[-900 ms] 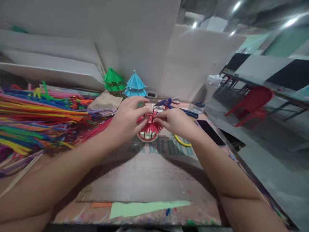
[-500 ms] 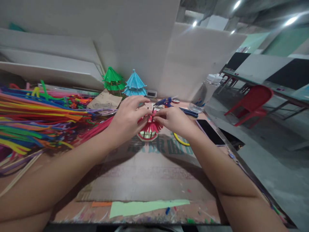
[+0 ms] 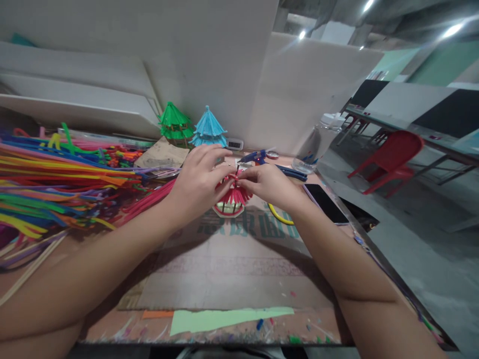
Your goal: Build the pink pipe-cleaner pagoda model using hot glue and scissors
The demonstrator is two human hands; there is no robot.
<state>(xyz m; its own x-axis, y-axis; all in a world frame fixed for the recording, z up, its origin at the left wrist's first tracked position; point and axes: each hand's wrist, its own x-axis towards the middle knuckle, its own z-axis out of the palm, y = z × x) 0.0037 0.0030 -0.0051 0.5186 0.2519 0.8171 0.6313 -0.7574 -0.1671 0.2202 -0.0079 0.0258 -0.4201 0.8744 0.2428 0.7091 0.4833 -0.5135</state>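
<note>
A small red pavilion model (image 3: pixel 242 196), with a fringed roof on thin posts and a pale base, stands on the cardboard sheet (image 3: pixel 239 284). My left hand (image 3: pixel 204 174) reaches it from the left, thumb and fingertips closed at the upper part of the roof. From the right, my right hand (image 3: pixel 267 182) pinches at the same spot, beside a dark post that sticks up. The fingers partly cover the model, and the small red piece between them is hard to make out. Behind stand a finished-looking green pavilion (image 3: pixel 175 122) and a blue pavilion (image 3: pixel 208 129).
Bundles of colourful pipe cleaners (image 3: pixel 63 174) cover the left side. A blue glue gun (image 3: pixel 256 157), pliers handles (image 3: pixel 294 173), a phone (image 3: pixel 325 203) and a clear plastic jar (image 3: pixel 318 142) lie or stand at right. Green paper (image 3: pixel 228 320) lies along the front edge.
Both hands stay at the model's roof. The left fingers have shifted slightly, and a red piece now shows around the base of the upright post between the fingertips.
</note>
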